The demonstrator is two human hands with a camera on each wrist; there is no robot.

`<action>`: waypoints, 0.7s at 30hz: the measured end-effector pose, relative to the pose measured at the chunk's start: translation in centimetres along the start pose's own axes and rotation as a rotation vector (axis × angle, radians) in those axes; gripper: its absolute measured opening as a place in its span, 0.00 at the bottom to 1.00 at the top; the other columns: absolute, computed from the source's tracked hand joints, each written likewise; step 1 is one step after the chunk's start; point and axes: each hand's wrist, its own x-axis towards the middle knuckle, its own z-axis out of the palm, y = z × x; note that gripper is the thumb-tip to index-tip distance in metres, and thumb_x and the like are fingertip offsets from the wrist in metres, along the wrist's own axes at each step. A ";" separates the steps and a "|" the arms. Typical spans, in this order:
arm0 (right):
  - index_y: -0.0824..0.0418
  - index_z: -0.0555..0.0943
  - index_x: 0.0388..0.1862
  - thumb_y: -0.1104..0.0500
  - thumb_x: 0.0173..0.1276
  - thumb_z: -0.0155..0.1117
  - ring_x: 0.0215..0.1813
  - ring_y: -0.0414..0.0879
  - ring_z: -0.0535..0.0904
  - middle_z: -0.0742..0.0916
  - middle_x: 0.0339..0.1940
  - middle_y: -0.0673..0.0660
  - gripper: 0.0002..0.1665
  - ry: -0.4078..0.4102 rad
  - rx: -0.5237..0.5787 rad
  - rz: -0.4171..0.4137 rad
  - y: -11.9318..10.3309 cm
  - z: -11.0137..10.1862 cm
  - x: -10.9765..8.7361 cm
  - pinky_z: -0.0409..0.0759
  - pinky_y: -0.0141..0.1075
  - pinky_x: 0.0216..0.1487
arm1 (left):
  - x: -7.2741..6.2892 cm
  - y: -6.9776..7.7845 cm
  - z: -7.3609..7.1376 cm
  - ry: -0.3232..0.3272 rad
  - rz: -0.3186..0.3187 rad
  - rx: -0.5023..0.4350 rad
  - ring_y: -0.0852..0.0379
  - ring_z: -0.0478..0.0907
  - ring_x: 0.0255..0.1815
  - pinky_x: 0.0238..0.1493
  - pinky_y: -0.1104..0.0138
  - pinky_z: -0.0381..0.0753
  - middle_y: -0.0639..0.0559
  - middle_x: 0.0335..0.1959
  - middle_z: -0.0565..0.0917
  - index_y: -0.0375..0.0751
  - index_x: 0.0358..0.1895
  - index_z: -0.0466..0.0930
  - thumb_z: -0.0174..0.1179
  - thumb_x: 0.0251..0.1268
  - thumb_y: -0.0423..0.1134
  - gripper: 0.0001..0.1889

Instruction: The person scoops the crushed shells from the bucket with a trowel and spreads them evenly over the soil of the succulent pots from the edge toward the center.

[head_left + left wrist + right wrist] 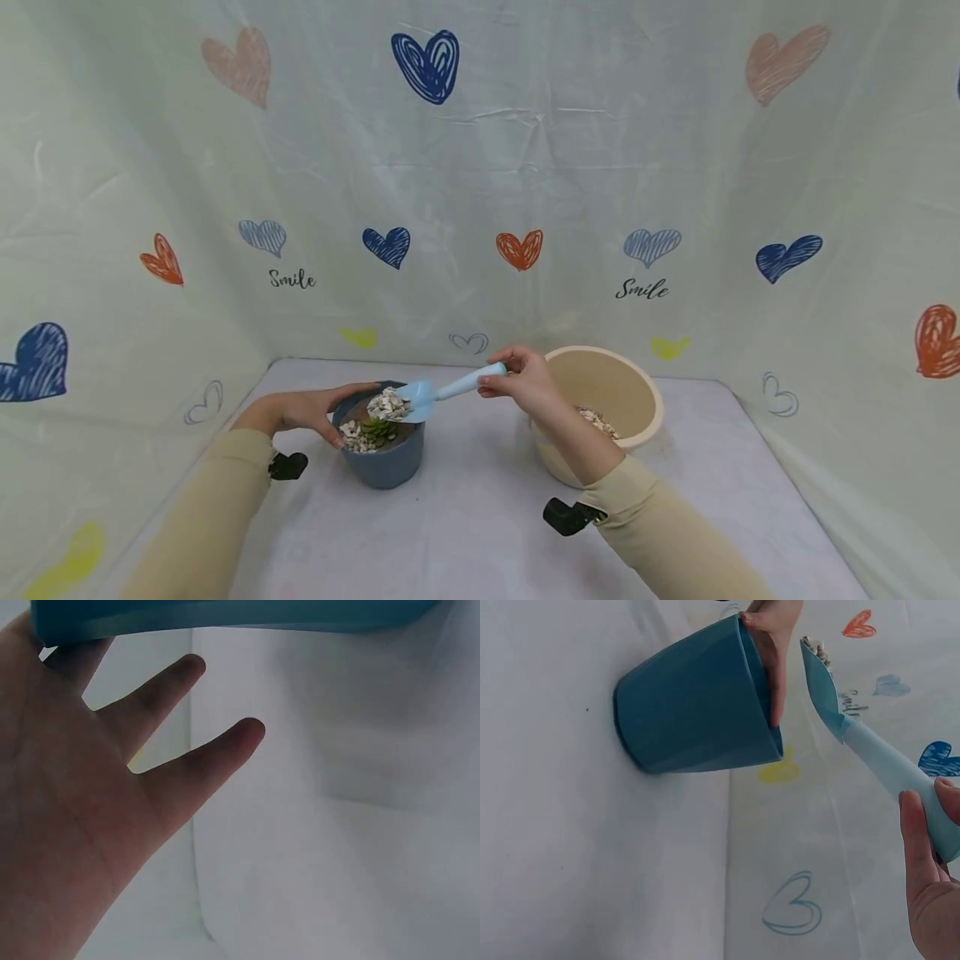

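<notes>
On the table's left side is a blue-grey flower pot [386, 462] with a small green succulent [377, 430] and pale pebbles inside. My left hand [303, 410] holds this pot by its rim, thumb at the near left and index finger at the back. In the left wrist view two other fingers [202, 754] stretch out below the pot, off it. A light blue hand trowel [465, 383] is pinched by its handle in my right hand [528, 383]. Its blade, loaded with whitish pebbles [389, 405], hangs over the pot's opening. The right wrist view shows the blade [822, 688] above the rim.
To the right, partly behind my right forearm, stands a larger cream bucket [647, 400] with more pebbles [597, 422] in it. A white cloth covers the table [480, 533]. A curtain [480, 167] printed with hearts hangs behind and at both sides.
</notes>
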 end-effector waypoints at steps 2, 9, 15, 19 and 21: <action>0.73 0.77 0.46 0.76 0.60 0.67 0.30 0.48 0.86 0.84 0.39 0.66 0.15 -0.004 0.003 -0.001 0.0 0.4 0.1 0.85 0.44 0.42 | -0.1 -0.4 0.2 0.007 0.014 -0.022 0.31 0.41 0.74 0.66 0.34 0.51 0.34 0.77 0.43 0.47 0.79 0.46 0.76 0.48 0.39 0.57; 0.70 0.78 0.46 0.74 0.61 0.67 0.31 0.48 0.86 0.84 0.40 0.66 0.14 0.009 -0.013 0.008 0.3 1.5 0.1 0.85 0.41 0.41 | -0.4 -1.5 1.6 0.069 0.060 -0.123 0.33 0.42 0.74 0.67 0.38 0.53 0.36 0.77 0.41 0.50 0.79 0.42 0.75 0.51 0.39 0.57; 0.71 0.78 0.47 0.74 0.61 0.68 0.31 0.48 0.86 0.84 0.41 0.66 0.15 0.011 -0.037 0.003 0.7 2.2 0.3 0.85 0.40 0.40 | -0.9 -1.6 2.9 0.134 0.073 -0.165 0.29 0.40 0.74 0.65 0.35 0.53 0.32 0.76 0.39 0.47 0.79 0.40 0.73 0.52 0.37 0.57; 0.70 0.79 0.47 0.74 0.59 0.69 0.31 0.48 0.87 0.84 0.41 0.66 0.16 0.003 -0.054 0.001 0.7 2.8 0.8 0.85 0.40 0.40 | -1.0 -1.4 3.6 0.183 0.061 -0.166 0.29 0.35 0.74 0.65 0.31 0.48 0.32 0.76 0.38 0.47 0.79 0.39 0.74 0.52 0.39 0.58; 0.70 0.79 0.47 0.73 0.59 0.69 0.31 0.48 0.87 0.84 0.41 0.66 0.16 -0.010 -0.070 -0.014 0.7 3.1 1.0 0.85 0.40 0.39 | -1.0 -1.3 3.9 0.213 0.047 -0.171 0.29 0.34 0.74 0.65 0.30 0.46 0.33 0.77 0.38 0.48 0.80 0.39 0.74 0.51 0.39 0.58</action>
